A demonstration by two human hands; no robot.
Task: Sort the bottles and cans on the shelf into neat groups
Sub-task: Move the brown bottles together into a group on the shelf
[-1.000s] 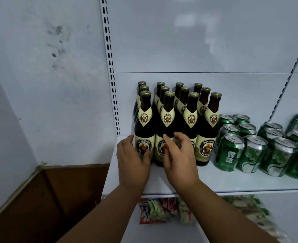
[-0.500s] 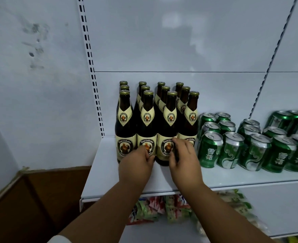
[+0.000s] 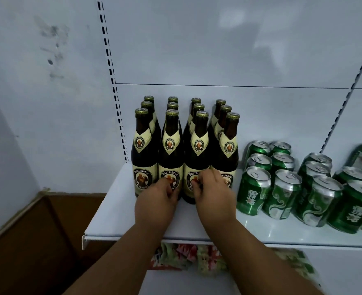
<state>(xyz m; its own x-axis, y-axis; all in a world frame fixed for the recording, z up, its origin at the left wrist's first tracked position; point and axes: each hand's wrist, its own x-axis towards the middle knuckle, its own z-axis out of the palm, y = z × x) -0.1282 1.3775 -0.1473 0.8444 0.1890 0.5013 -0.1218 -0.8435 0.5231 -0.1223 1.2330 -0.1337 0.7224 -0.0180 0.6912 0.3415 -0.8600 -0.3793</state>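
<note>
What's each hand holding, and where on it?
Left hand grips the second front bottle at its lower label; right hand grips the third front bottle likewise.

Bottles (image 3: 185, 158) packed tight; narrow gap before cans (image 3: 253, 191); shelf (image 3: 116, 220) front bare

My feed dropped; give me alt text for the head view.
Left hand and right hand touch the front brown bottles on a white shelf. Green cans stand grouped to their right.
</note>
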